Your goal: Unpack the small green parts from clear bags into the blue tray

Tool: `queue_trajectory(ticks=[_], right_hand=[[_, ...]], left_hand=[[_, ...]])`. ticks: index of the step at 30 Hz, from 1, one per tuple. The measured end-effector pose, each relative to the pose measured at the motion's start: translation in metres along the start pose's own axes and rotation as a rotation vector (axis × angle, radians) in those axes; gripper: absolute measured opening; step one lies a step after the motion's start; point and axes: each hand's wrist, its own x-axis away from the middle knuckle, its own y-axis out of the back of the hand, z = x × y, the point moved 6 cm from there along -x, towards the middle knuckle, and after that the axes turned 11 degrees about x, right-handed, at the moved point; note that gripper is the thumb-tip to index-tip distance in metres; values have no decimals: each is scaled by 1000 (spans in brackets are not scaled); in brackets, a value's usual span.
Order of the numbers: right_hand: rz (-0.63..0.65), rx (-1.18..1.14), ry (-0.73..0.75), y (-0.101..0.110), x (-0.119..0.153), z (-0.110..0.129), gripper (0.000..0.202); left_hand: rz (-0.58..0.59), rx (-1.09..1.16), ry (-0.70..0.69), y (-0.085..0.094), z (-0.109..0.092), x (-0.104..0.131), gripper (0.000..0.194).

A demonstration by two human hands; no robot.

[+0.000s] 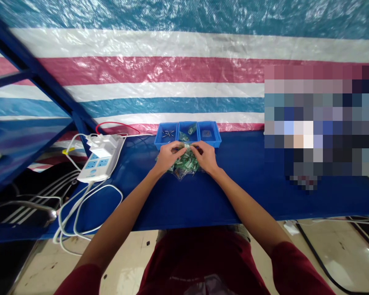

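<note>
Two hands [187, 155] together, fingertips nearly meeting

Makeshift workshop for small-parts work, by look of it. Small pale item [187, 145] in grip; heap of small clear bags [184, 167] just below. Just beyond grip, blue bins [215, 144], slim metal pieces [168, 134] in leftmost. Blue bench [184, 205] under grip. Left of grip, loaded power strip [90, 174]. Beyond grip, striped plastic sheeting [172, 45] as wall.
</note>
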Motion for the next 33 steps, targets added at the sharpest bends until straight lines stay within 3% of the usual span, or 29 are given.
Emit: queue_trajectory(ticks=[12, 23, 26, 29, 33], right_hand=[[128, -89, -135, -6, -2, -5, 29], [75, 10, -51, -1, 0, -2, 25], [61, 12, 23, 1, 1, 2, 39], [41, 44, 105, 1, 2, 4, 35], [15, 40, 67, 1, 0, -1, 20]], left_hand=[[-122, 169, -4, -2, 6, 1, 33], [-93, 163, 39, 1, 7, -3, 34], [-95, 248, 92, -1, 12, -4, 43], [-63, 282, 128, -5, 14, -4, 51], [-64, 112, 5, -2, 3, -5, 36]])
